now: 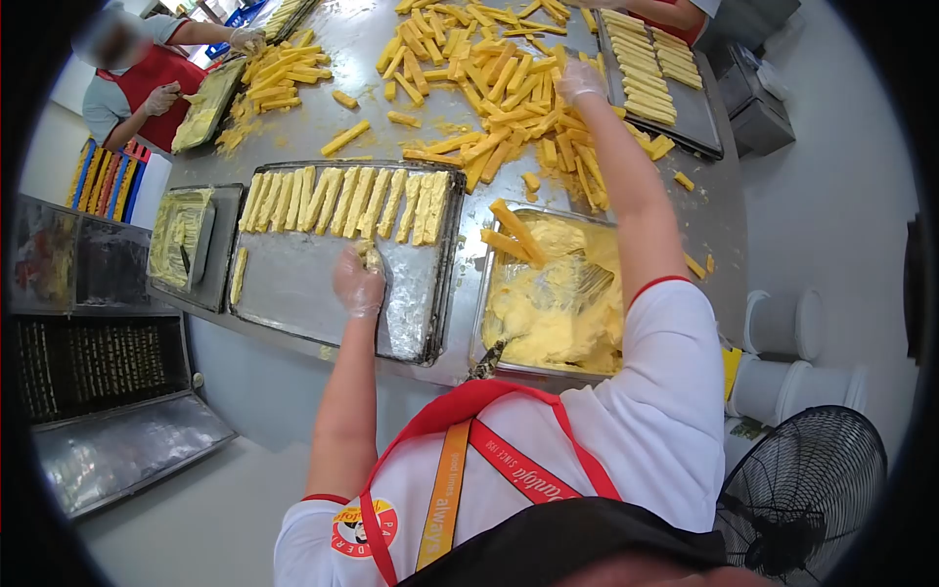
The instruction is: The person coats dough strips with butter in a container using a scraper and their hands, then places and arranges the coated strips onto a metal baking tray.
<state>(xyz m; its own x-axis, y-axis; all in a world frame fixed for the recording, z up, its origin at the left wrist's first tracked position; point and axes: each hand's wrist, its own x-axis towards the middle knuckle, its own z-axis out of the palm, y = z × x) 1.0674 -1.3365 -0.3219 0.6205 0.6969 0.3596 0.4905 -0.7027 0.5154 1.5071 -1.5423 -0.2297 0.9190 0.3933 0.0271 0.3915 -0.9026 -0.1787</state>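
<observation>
My left hand [360, 284], in a clear plastic glove, is over the large metal tray [313, 284]. Its fingers are curled and smeared with yellow cream; whether they hold anything is unclear. Just beyond the fingertips is a row of cream-coated bread sticks [337, 201] along the tray's far side, and one coated stick [239, 276] lies at the left edge. My right hand [584, 80], also gloved, reaches to the pile of yellow bread sticks [489, 73]; its fingertips are hard to make out. Near me, a pan of yellow cream [533, 323] holds a few uncoated sticks [516, 233].
A dark-handled spreading tool [487, 360] rests in the pan. Another tray [196, 240] stands left, and a tray of coated sticks [641, 68] far right. A co-worker [147, 88] with gloved hands works at far left; another person's arm [675, 14] shows top right. A fan [807, 489] stands right.
</observation>
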